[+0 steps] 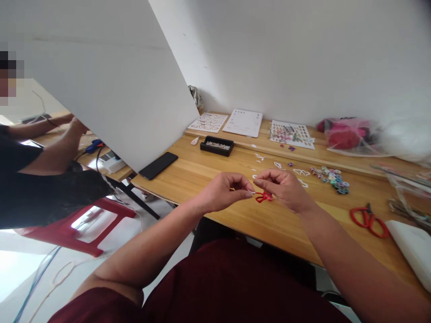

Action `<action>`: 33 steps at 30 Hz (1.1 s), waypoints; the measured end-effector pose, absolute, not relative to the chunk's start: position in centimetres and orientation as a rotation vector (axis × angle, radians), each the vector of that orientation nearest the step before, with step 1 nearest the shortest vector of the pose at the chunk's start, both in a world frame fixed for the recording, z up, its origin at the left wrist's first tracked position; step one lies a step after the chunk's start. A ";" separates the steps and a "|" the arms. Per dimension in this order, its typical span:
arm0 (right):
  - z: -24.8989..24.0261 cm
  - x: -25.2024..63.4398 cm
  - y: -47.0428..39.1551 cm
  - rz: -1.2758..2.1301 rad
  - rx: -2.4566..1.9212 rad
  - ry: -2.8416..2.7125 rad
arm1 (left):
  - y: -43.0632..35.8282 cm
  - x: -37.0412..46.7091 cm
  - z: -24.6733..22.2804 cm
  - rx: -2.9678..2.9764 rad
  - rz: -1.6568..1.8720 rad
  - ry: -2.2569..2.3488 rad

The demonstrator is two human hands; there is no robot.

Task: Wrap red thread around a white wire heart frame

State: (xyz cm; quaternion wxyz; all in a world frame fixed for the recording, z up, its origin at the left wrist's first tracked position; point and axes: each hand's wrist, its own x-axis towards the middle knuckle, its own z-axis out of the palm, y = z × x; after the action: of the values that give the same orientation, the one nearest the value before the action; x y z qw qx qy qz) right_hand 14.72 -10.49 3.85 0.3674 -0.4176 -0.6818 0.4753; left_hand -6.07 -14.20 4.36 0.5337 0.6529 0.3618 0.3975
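Observation:
Over the front of the wooden table (188,179), my two hands nearly meet at the fingertips. My left hand (229,192) is closed in a pinch on a small, thin white piece (251,192). Close beside it, my right hand (283,186) has thumb and forefinger pressed together; whatever they hold is too small to make out. Just below the fingertips, partly behind my right hand, shows a red looped item (261,198) whose kind is unclear. Beyond my hands lie several white outline shapes (301,172) and a cluster of small coloured spool-like pieces (332,177).
Red-handled scissors (369,220) lie at the right beside a white box-like object (411,251). A black phone (159,165) and black tray (217,146) stand left. Printed sheets (243,122) lie along the back. A panel (101,67) separates a co-worker (43,170).

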 end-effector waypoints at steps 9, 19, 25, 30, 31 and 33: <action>0.5 13.1 -13.0 1.655 -0.932 -1.301 | -14.1 -5.9 4.2 1.255 1.143 0.866; 4.1 13.6 -15.8 0.826 -1.146 -1.841 | -13.4 -6.3 3.1 1.400 1.188 1.032; 5.9 14.2 -14.4 0.535 -1.120 -1.963 | -13.7 -6.4 3.4 1.558 0.986 1.062; 6.4 14.3 -12.3 0.609 -1.126 -1.996 | -14.0 -6.3 3.9 1.526 0.903 0.925; 6.3 14.4 -11.9 0.673 -1.122 -1.991 | -14.0 -6.3 3.9 1.504 0.898 0.889; 5.8 14.5 -11.1 0.875 -1.107 -1.950 | -14.1 -6.4 4.1 1.448 0.897 0.835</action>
State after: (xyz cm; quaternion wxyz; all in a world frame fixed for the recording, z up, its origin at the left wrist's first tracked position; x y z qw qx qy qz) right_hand 14.51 -11.07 5.82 0.3588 -0.4293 -0.7562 0.3393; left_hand -6.40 -14.13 4.09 0.5829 0.6202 0.3577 0.3843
